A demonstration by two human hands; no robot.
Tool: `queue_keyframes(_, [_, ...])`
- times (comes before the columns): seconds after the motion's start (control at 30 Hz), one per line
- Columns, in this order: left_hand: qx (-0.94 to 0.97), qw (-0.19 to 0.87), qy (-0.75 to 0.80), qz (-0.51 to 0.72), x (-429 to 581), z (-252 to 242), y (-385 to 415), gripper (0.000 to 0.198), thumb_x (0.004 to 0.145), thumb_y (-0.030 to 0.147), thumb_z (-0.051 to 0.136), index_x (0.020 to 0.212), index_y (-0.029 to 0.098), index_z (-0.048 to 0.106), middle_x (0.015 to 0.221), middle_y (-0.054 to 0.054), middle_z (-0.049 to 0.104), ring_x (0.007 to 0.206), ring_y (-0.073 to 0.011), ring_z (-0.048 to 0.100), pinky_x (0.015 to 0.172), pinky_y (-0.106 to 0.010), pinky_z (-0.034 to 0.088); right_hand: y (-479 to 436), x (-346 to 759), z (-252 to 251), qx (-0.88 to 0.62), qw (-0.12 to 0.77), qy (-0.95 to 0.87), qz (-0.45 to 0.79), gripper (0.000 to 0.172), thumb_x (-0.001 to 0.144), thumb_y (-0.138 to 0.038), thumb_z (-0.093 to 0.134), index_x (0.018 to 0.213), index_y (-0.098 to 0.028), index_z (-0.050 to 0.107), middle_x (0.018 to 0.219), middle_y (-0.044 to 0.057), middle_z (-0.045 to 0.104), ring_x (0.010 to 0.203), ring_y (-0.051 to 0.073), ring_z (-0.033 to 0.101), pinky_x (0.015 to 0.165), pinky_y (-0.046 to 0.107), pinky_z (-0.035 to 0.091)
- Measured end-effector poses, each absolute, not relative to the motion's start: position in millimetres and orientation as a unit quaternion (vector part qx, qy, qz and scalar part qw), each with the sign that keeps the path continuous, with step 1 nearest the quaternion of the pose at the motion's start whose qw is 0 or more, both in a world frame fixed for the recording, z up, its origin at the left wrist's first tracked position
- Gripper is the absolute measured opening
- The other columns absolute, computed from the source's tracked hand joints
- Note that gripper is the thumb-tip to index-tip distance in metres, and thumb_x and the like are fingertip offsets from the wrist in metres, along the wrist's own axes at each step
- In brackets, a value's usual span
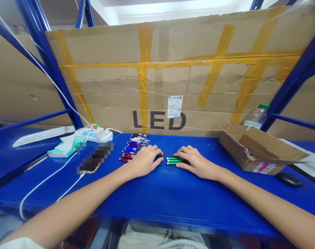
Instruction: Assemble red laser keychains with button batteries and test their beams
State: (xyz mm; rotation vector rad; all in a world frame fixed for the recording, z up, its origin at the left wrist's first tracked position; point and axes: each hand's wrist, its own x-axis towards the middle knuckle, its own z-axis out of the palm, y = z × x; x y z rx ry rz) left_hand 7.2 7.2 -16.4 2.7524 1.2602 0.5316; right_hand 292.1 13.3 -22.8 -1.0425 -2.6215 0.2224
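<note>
Two or so green keychain flashlights (173, 160), small metal tubes with silver ends, lie side by side on the blue table (152, 200). My right hand (197, 163) is closed around their right ends, thumb in front and fingers behind; its grip hides those ends. To their left my left hand (145, 162) rests on the table, fingers bent and a gap between thumb and forefinger, with nothing visible in it. Beside and partly behind it runs a row of several similar flashlights (130, 151) in red, blue, purple, white and black, some with carabiner clips.
At right stand an open cardboard box (234, 148), a black mouse (289, 180) and a green-capped bottle (258, 117). At left lie a phone (95, 159), a tissue pack (65, 147), a white power strip (105, 136) and loose cables. A tall cardboard sheet (116, 93) closes the back.
</note>
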Motion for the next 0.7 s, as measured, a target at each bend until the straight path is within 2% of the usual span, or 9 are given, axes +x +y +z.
queue_keyframes(0.23, [0.896, 0.024, 0.409, 0.174, 6.9, -17.2, 6.9, 0.025, 0.11, 0.038, 0.053, 0.12, 0.022, 0.07, 0.122, -0.008, 0.07, 0.114, -0.0284, 0.064, 0.101, -0.045, 0.047, 12.2, 291.8, -17.8, -0.4, 0.17, -0.898, 0.07, 0.03, 0.106, -0.055, 0.059, 0.113, -0.026, 0.063, 0.121, 0.011, 0.069, 0.11, 0.033, 0.057, 0.093, 0.048, 0.043])
queue_keyframes(0.47, [0.895, 0.025, 0.413, 0.169, 7.9, -14.7, 5.1, 0.024, 0.109, 0.036, 0.054, 0.12, 0.021, 0.07, 0.123, -0.008, 0.07, 0.116, -0.029, 0.064, 0.104, -0.046, 0.048, 14.1, 290.9, -16.9, -0.427, 0.179, -0.88, 0.107, 0.027, 0.1, -0.049, 0.07, 0.109, -0.025, 0.06, 0.116, 0.009, 0.071, 0.107, 0.031, 0.059, 0.095, 0.047, 0.041])
queue_keyframes(0.6, [0.896, 0.023, 0.408, 0.173, 7.9, -15.1, 4.9, 0.024, 0.109, 0.036, 0.054, 0.12, 0.022, 0.07, 0.123, -0.008, 0.07, 0.117, -0.0289, 0.064, 0.105, -0.046, 0.048, 14.2, 290.2, -17.5, -0.409, 0.183, -0.889, 0.093, 0.027, 0.105, -0.051, 0.061, 0.117, -0.027, 0.062, 0.116, 0.009, 0.072, 0.108, 0.031, 0.06, 0.094, 0.046, 0.04])
queue_keyframes(0.7, [0.896, 0.025, 0.408, 0.174, 8.0, -15.3, 4.7, 0.025, 0.109, 0.037, 0.053, 0.12, 0.022, 0.07, 0.122, -0.009, 0.07, 0.117, -0.0293, 0.064, 0.105, -0.047, 0.048, 14.6, 290.4, -19.1, -0.389, 0.182, -0.9, 0.069, 0.027, 0.111, -0.048, 0.05, 0.114, -0.026, 0.065, 0.116, 0.01, 0.072, 0.109, 0.03, 0.06, 0.094, 0.046, 0.038])
